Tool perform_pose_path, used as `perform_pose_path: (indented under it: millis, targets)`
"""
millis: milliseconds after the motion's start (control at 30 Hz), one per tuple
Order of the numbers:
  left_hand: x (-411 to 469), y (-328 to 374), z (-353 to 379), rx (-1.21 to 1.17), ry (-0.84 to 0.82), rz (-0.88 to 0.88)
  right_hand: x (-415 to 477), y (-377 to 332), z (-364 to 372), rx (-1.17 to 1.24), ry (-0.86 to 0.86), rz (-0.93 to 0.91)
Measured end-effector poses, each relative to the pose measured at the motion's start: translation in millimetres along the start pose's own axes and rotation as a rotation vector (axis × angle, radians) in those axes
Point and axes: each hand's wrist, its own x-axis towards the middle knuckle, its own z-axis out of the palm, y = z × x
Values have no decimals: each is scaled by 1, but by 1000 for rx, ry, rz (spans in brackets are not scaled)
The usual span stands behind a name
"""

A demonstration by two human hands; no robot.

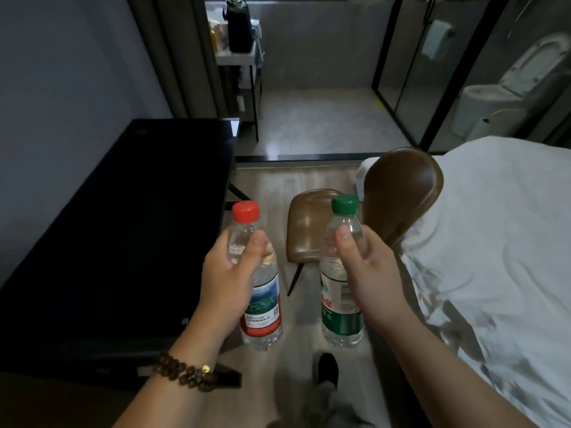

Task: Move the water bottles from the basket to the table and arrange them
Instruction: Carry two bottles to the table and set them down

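Dark glossy table (pixel 123 227) along the left, under a plain grey wall (pixel 61 72); far corner catching a little light. Wood-look floor (pixel 265 183) between table and white-sheeted bed (pixel 494 257) on the right. Brown padded chair (pixel 401 193) in that gap, back close against the bed edge, seat toward the table. Past a dark threshold, a pale tiled area with a metal rack (pixel 236 58) carrying a black bag (pixel 238 26) and small items too blurred to name. Behind a glass partition (pixel 398 72), far right: toilet (pixel 494 97) and a hanging towel (pixel 435 38), both hazy. Grip of left hand (pixel 230 273): clamped round the upper body of the red-cap bottle (pixel 262 304), thumb across the front; beaded bracelet (pixel 185 372) on that wrist. Likewise right hand (pixel 370 273): clamped round the shoulder of the green-cap bottle (pixel 340 310), thumb pressed on the front. Both bottles upright, capped, in the air over the floor, side by side and apart, neither touching the table; red-cap bottle nearer the table edge. Hidden or unclear: fingers behind both bottles; label print too small to read, colours only, blue and red on one, green and white on the other. Tabletop too dark for any detail, near end cut off by the frame. Dark shoe (pixel 327 366) and a blurred grey trouser leg at bottom centre. Bed cut off at the right edge.
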Motion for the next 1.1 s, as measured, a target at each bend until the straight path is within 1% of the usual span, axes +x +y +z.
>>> perform_pose_path:
  millis: [133, 200, 300, 467, 633, 733, 833, 967, 1100]
  targets:
    - [77, -11, 14, 55, 43, -29, 89, 16, 24, 13, -53, -51]
    - [114, -7, 20, 71, 77, -75, 138, 19, 37, 14, -111, -59]
    - [164, 4, 21, 74, 140, -123, 210, 14, 58, 3, -221, -39]
    - [227, 10, 2, 36, 323, -148, 302, 0, 116, -22, -455, -46]
    - [271, -4, -36, 39, 438, -203, 355, 2, 197, -1, -639, -12]
    - [300, -18, -70, 51, 470, -265, 380, 6, 248, -26, -748, 27]
    - [331, -26, -108, 49, 473, -324, 401, 3, 299, -84, -836, -4]
    - [368, -42, -162, 67, 568, -352, 434, -5, 365, -207, -970, -19]
    - [393, -50, -194, 95, 626, -388, 460, -9, 418, -283, -1035, -60]
